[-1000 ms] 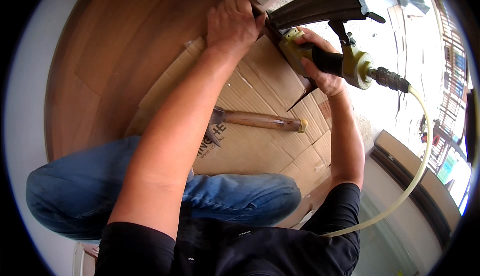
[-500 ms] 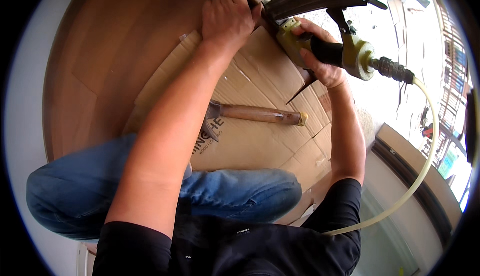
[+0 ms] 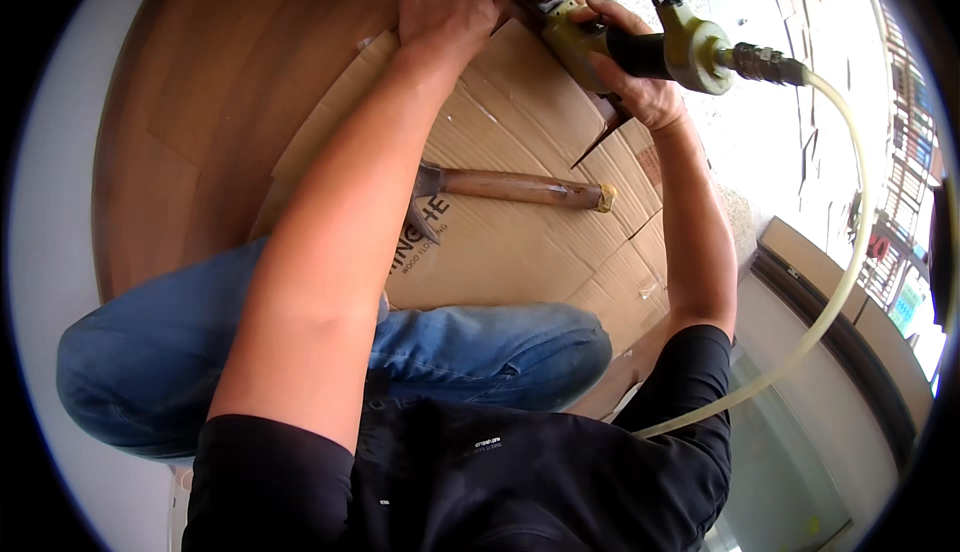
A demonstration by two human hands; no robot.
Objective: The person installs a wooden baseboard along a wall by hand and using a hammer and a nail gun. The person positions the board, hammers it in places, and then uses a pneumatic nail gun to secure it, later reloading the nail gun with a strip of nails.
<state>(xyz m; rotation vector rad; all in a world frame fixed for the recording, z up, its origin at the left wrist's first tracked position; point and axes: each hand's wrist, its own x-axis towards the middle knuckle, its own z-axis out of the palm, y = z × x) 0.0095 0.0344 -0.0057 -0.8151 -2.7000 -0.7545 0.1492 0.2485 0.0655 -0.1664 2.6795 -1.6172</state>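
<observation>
My left hand (image 3: 445,7) is closed at the dark wooden edge near the top of the view; whatever its curled fingers grip is hidden. My right hand (image 3: 645,92) is wrapped round an olive-green pneumatic nail gun (image 3: 698,50) with a black grip, a dark magazine and a hose (image 3: 845,272). The gun's nose rests by that same edge, just right of my left hand. Below it, a thin dark pointed piece juts over the cardboard sheet (image 3: 540,262). A hammer (image 3: 525,186) with a wooden handle lies on the cardboard, its head partly behind my left forearm.
Brown plank floor (image 3: 180,182) spans the left, beside a pale curved border. My folded legs (image 3: 480,352) in jeans are below the hammer. At the right are bright speckled ground (image 3: 760,12), a dark sill track (image 3: 840,352) and cluttered items outside.
The whole scene, hands, gun and hammer included, sits higher in the picture than before, as the view has shifted. Both hands keep their places at the edge and on the gun.
</observation>
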